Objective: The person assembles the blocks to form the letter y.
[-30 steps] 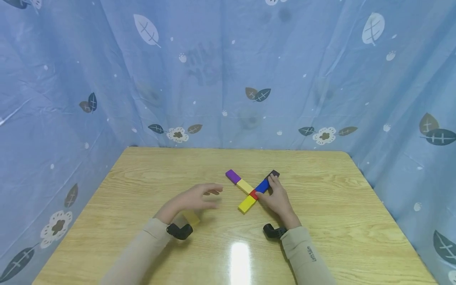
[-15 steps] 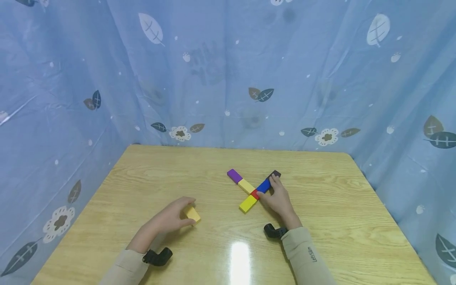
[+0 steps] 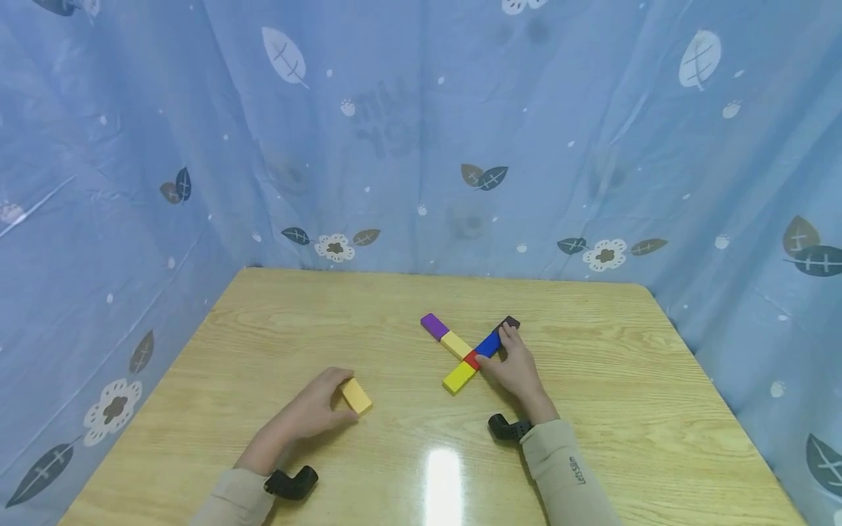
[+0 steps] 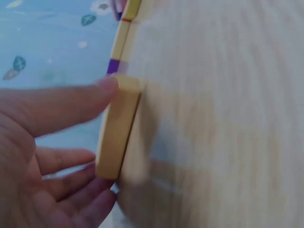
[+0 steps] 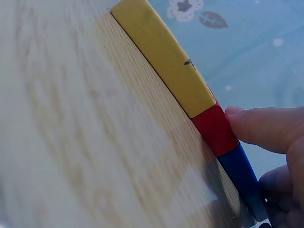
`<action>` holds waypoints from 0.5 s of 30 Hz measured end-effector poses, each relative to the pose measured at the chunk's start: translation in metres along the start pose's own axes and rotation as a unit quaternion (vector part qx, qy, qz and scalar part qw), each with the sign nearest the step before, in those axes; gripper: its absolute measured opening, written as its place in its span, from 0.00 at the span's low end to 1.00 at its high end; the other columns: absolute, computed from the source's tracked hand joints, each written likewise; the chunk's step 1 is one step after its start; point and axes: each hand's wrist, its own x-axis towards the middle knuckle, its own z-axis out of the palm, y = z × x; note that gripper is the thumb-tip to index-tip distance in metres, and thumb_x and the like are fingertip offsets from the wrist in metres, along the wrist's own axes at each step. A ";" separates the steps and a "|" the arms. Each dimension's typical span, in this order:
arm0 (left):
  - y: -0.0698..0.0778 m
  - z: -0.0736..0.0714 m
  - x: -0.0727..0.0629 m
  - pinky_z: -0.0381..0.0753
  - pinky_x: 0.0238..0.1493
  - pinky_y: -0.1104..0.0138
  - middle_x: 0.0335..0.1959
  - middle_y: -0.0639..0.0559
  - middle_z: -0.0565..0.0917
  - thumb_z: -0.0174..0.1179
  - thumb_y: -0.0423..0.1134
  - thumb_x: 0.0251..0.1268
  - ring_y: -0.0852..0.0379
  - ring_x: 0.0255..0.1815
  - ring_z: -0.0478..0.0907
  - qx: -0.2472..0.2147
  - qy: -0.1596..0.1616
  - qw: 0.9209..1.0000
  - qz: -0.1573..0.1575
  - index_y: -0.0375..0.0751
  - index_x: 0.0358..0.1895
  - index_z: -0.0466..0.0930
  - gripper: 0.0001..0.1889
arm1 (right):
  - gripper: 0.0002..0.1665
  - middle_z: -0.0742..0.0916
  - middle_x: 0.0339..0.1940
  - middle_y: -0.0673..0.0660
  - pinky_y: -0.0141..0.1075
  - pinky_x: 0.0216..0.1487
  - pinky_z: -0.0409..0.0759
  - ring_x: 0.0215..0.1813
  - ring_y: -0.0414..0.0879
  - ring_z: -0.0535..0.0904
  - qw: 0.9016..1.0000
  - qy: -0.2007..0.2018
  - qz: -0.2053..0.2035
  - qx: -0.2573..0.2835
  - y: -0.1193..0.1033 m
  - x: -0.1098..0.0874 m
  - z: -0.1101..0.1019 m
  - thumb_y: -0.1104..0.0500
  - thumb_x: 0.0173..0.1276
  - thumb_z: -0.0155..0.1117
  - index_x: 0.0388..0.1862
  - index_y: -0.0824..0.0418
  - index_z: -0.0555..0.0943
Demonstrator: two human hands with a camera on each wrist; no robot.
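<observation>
My left hand [image 3: 314, 405] is at the left of the table, thumb and fingers pinching a light-orange wooden block [image 3: 357, 397] at its two ends. The left wrist view shows this block [image 4: 118, 128] standing on its narrow side. My right hand [image 3: 516, 365] touches a slanting row of blocks: the thumb is at the red block [image 5: 216, 129] and the fingers reach the dark block [image 3: 509, 322]. Between those lies a blue block [image 3: 488, 343], with a bright yellow block [image 3: 459, 378] at the near end. Palm and curled fingers hide part of the row.
From the red block a pale yellow block [image 3: 456, 345] and a purple block [image 3: 434, 326] run toward the back left. All lie on a wood-grain table [image 3: 592, 329], enclosed by a blue patterned curtain [image 3: 421, 131]. Light glares near the front.
My left hand has moved left and nearer, away from the joined blocks, and now pinches the light-orange block. The right hand stays on the row. The head view has shifted slightly.
</observation>
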 end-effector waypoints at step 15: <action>0.014 0.011 0.003 0.76 0.45 0.63 0.49 0.47 0.72 0.74 0.48 0.45 0.56 0.45 0.68 0.037 0.039 0.997 -0.049 0.30 0.57 0.72 0.37 | 0.52 0.57 0.76 0.67 0.54 0.74 0.51 0.77 0.61 0.46 1.000 -0.001 -0.001 -0.001 -0.001 -0.001 0.000 0.44 0.61 0.66 0.72 0.71 0.55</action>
